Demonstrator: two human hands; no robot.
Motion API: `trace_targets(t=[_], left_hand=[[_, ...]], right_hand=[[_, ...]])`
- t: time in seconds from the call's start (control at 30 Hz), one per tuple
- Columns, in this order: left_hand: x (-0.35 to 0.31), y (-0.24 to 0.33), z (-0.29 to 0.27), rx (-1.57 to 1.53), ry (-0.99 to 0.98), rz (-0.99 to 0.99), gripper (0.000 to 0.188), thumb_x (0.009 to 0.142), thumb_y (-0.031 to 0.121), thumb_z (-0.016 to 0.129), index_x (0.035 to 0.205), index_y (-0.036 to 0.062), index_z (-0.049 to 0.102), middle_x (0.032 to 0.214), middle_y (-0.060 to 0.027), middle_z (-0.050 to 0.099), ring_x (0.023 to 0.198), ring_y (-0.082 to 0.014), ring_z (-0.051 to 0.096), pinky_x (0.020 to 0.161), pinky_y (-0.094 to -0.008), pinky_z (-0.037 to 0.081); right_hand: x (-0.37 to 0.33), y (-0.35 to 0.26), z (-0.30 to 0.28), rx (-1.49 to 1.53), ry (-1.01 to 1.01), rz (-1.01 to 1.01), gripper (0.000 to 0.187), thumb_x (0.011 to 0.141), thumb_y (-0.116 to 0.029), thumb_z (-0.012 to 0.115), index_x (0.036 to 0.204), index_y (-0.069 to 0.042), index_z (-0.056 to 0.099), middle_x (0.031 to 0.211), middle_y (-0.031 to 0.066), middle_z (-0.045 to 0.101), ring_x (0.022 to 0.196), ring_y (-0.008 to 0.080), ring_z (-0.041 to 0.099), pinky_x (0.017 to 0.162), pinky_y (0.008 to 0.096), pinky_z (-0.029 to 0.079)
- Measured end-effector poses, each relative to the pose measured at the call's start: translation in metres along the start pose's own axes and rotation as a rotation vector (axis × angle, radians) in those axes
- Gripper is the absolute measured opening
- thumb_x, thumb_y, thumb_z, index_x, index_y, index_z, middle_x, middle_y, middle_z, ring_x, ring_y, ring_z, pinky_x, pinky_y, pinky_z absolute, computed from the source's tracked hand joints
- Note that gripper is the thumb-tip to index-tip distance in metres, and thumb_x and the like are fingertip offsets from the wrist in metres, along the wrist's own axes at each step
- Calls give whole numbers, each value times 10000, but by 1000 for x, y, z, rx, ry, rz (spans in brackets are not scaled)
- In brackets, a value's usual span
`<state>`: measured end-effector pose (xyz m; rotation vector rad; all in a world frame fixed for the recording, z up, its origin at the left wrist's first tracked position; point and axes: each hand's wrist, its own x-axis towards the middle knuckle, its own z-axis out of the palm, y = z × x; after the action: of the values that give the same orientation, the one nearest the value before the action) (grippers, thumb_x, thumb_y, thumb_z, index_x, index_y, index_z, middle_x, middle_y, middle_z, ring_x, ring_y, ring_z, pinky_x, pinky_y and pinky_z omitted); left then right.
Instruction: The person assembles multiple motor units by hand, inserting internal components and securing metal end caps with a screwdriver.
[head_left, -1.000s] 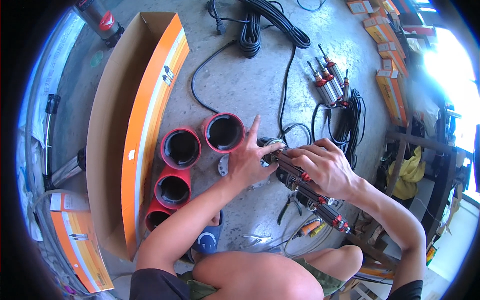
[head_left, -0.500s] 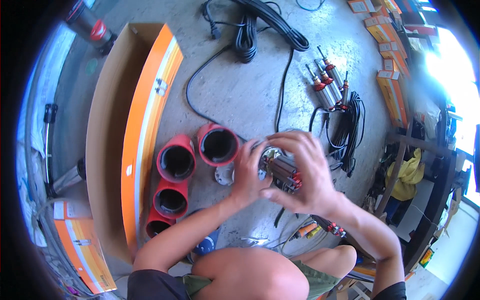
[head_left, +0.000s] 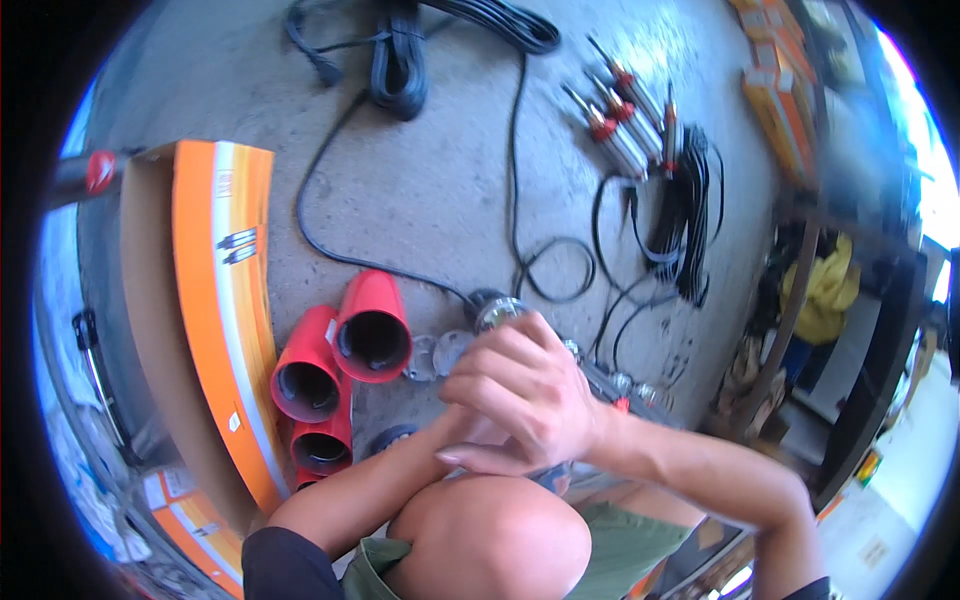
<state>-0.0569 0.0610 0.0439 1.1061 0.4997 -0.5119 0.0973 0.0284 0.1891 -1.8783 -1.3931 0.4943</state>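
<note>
Both my hands are together above my knee. My right hand (head_left: 525,390) is in front with its fingers curled in, and what they hold, if anything, is hidden. My left hand (head_left: 470,425) lies mostly behind it, so its fingers do not show. Just beyond the right knuckles is a round, shiny metal piece (head_left: 498,313), with a black cable (head_left: 385,268) running up to it. Pale round metal caps (head_left: 432,355) lie left of the hands. Beside them stand several hollow red tubes (head_left: 372,320) with dark insides.
A long open orange carton (head_left: 205,300) stands at the left. At the far right lie several silver cylinders (head_left: 625,150) with red collars and thin shafts, beside a coiled black cable (head_left: 685,225). More black cable bundles (head_left: 400,75) lie at the back. Orange boxes (head_left: 780,120) line the right.
My right hand has moved left and nearer me, and its spread fingers have curled in front of my left hand. The metal cylinder seen between my hands is hidden. The whole view has shifted.
</note>
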Motion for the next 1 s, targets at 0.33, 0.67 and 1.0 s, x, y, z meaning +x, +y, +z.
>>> trace_targets(t=[0.33, 0.67, 1.0], left_hand=[[5, 48, -69, 253, 226, -147, 355, 1033, 357, 540, 1172, 39, 610, 1062, -111, 613, 1006, -213, 595, 859, -362, 464], [-18, 219, 60, 566, 333, 697, 381, 1145, 329, 443, 1148, 3, 641, 999, -89, 668, 952, -163, 641, 825, -323, 494], [29, 184, 81, 1445, 11, 669, 385, 1118, 268, 453, 1093, -40, 684, 1009, -205, 723, 962, -361, 703, 880, -411, 525]], right_hand=[[-6, 4, 2, 2, 267, -68, 429, 833, -486, 755, 861, -87, 598, 850, 101, 628, 861, 307, 608, 803, 444, 438], [-88, -71, 49, 174, 1224, -210, 342, 832, -359, 791, 830, -99, 567, 901, 74, 563, 918, 312, 583, 749, 437, 452], [-140, -84, 20, 439, 1279, -151, 327, 871, -311, 764, 782, -74, 558, 803, 86, 565, 746, 292, 593, 641, 418, 481]])
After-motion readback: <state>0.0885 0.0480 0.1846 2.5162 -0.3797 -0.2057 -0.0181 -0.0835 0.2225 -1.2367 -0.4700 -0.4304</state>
